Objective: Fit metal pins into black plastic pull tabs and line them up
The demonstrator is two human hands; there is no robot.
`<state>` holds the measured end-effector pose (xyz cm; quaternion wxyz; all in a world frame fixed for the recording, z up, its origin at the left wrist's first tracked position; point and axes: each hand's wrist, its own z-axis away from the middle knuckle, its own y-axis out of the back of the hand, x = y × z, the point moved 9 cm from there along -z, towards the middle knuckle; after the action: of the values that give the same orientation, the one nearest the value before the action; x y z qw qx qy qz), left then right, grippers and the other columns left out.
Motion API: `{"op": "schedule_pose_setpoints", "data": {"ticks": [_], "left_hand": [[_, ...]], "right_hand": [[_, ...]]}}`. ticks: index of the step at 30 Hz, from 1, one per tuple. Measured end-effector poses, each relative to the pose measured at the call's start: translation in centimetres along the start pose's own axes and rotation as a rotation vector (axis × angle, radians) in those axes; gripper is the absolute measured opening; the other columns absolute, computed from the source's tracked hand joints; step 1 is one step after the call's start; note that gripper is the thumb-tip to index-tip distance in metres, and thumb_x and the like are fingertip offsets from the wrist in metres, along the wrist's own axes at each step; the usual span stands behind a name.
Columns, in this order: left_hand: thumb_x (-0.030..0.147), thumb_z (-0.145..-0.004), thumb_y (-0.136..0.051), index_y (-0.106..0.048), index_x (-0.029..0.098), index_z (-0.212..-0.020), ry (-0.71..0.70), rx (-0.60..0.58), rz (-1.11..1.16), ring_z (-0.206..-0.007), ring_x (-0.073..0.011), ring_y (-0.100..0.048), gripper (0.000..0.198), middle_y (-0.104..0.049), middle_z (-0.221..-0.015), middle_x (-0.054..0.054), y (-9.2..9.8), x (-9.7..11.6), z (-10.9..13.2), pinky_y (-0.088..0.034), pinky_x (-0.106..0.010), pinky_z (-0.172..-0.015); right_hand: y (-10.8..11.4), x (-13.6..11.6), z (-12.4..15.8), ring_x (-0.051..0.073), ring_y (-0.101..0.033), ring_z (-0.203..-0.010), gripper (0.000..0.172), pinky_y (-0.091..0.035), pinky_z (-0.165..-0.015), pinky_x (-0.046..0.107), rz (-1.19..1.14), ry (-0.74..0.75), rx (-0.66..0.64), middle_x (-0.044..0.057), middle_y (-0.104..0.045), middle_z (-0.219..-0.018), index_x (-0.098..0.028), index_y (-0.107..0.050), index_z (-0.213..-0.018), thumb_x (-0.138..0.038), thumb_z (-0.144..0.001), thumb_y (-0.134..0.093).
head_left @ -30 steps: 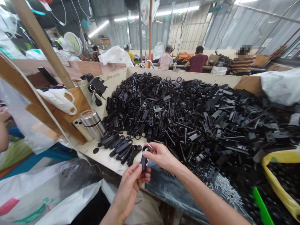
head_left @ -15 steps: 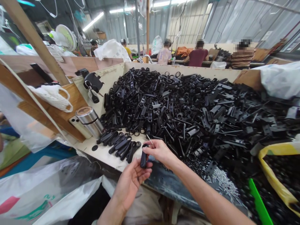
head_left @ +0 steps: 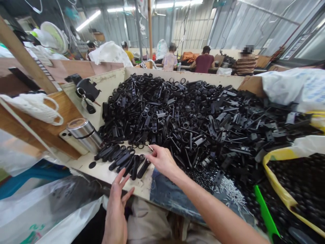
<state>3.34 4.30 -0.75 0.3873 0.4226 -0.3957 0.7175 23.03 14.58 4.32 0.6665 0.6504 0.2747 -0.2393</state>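
My right hand (head_left: 162,161) is closed in a pinch around a thin pale rod (head_left: 150,147), most of it hidden by the fingers. Just under its fingertips lies a black handle-shaped part (head_left: 144,168), at the right end of a row of similar black parts (head_left: 122,158) with ring ends. Whether the fingertips still touch that part, I cannot tell. My left hand (head_left: 118,201) is open, fingers apart and holding nothing, in front of the row at the table's near edge.
A large heap of black parts (head_left: 177,118) fills the tray behind. Small silver screws (head_left: 230,189) lie to the right, near a green strip (head_left: 266,213) and a yellow-edged bag (head_left: 269,173). At left stand a steel flask (head_left: 85,135) and hanging keys (head_left: 87,103). People work beyond.
The black handle, held between both hands before, now lies at the row's right end. My left hand has drawn back left and opened. My right hand has moved left, keeping the thin rod.
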Motion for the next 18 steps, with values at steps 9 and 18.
{"op": "schedule_pose_setpoints", "data": {"ticks": [9,18], "left_hand": [[0.055,-0.104,-0.04,-0.046,0.029,-0.155,0.349,-0.498,0.625,-0.146,-0.0356,-0.046,0.058,-0.05,-0.16,-0.016,-4.6,1.8,2.2,-0.04,-0.062,-0.114],[0.061,-0.104,-0.038,-0.051,0.027,-0.152,0.399,-0.592,0.634,-0.147,-0.0357,-0.045,0.061,-0.051,-0.159,-0.016,-5.7,1.2,3.1,-0.041,-0.058,-0.113]], "right_hand": [[0.7,1.8,-1.2,0.025,-0.073,-0.093,0.008,-0.046,-0.07,0.029,0.399,0.052,0.026,0.012,-0.065,-0.12,-0.018,-0.073,-0.1,-0.016,-0.094,-0.069],[5.9,-0.4,0.6,0.016,-0.065,-0.08,0.012,-0.048,-0.073,0.026,0.199,0.21,0.209,0.002,-0.07,-0.1,-0.023,-0.075,-0.101,-0.031,-0.098,-0.067]]}}
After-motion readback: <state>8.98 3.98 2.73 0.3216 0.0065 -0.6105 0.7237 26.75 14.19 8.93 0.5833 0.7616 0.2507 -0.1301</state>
